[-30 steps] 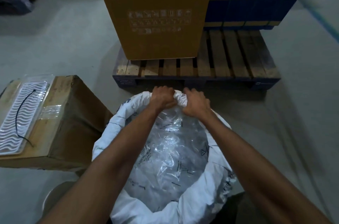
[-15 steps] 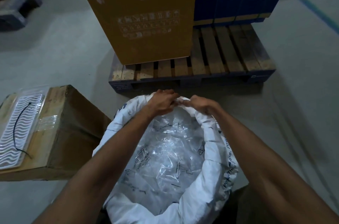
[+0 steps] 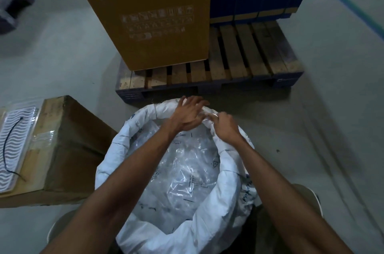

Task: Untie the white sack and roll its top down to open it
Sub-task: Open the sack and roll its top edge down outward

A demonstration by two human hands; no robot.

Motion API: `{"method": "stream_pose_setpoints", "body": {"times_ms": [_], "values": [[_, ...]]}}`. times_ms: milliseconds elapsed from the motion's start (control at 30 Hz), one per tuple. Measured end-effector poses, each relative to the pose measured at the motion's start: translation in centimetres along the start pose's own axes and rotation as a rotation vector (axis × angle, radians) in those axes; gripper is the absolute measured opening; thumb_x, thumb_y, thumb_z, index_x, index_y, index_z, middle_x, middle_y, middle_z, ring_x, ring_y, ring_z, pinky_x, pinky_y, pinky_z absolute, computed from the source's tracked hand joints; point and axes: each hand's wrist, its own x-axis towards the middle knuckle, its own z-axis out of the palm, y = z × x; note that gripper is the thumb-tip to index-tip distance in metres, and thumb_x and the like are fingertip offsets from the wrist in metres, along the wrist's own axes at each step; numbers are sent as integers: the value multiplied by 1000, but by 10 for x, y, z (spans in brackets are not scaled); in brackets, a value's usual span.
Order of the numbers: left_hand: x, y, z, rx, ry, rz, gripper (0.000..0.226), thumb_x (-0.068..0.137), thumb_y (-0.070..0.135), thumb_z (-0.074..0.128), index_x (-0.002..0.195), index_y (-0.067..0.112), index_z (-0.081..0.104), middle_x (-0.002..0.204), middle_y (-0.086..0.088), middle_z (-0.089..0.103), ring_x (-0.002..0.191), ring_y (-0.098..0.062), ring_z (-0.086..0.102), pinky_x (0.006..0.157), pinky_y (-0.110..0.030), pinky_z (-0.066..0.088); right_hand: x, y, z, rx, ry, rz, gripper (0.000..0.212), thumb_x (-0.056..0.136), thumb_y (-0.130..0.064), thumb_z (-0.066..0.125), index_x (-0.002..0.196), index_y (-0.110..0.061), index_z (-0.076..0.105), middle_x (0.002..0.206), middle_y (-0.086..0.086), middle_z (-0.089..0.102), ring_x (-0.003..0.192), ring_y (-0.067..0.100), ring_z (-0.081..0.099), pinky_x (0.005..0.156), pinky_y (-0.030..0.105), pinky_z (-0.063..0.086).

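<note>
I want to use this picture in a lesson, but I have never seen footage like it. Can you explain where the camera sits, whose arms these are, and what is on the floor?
The camera is worn on a person's head and looks down at their own bare arms. Both hands work at the far rim of a white sack, its top already rolled down; the left hand looks spread, the right hand grips the rim. Clear plastic lies inside. On the floor are a cardboard box to the left and a wooden pallet with tall cartons ahead.
</note>
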Motion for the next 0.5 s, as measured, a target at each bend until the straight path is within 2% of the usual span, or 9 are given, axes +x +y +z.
{"method": "stream_pose_setpoints", "body": {"times_ms": [33,100,167,267,333,400,500], "values": [[-2,7,3,10,-3,66,56,104,57,28,148,27,44,156,-5,42,149,-26,31,124,-57,10,6,4,-2,161,-39,34,41,106,-43,49,94,-12,73,92,14,73,90,31,69,80,39,50],[-2,17,7,34,-40,140,51,107,50,31,143,22,51,148,-5,52,142,-25,42,122,-52,19,14,15,-8,481,-179,138,39,105,-40,54,80,-17,73,76,2,74,79,20,69,80,35,49],[3,26,6,42,-49,139,43,106,45,37,133,20,58,136,-5,62,130,-24,51,115,-48,31,17,26,-11,582,-223,170,44,104,-47,53,86,-15,76,78,-1,77,88,23,72,85,36,53],[15,34,0,50,-55,4,35,101,48,42,96,24,67,102,0,71,102,-20,61,106,-47,36,3,25,-16,403,-77,105,63,96,-67,44,113,-15,74,108,9,75,109,31,69,100,45,53],[23,36,-3,59,-71,-77,43,98,54,42,69,25,55,75,0,60,77,-18,56,88,-41,43,-18,26,-13,113,56,111,66,97,-66,46,132,-11,57,131,16,60,125,38,56,105,48,46],[29,40,-3,46,-99,-135,44,95,58,45,67,25,51,71,-2,56,71,-19,53,71,-34,40,-39,30,-6,-18,126,189,73,97,-64,50,137,-3,48,138,22,54,127,43,52,103,47,45],[33,41,0,-41,-147,-160,47,87,63,43,74,20,58,73,-2,58,74,-22,57,64,-31,39,-45,43,2,93,128,244,59,100,-51,56,127,1,59,129,25,63,119,43,60,96,42,49]]}}
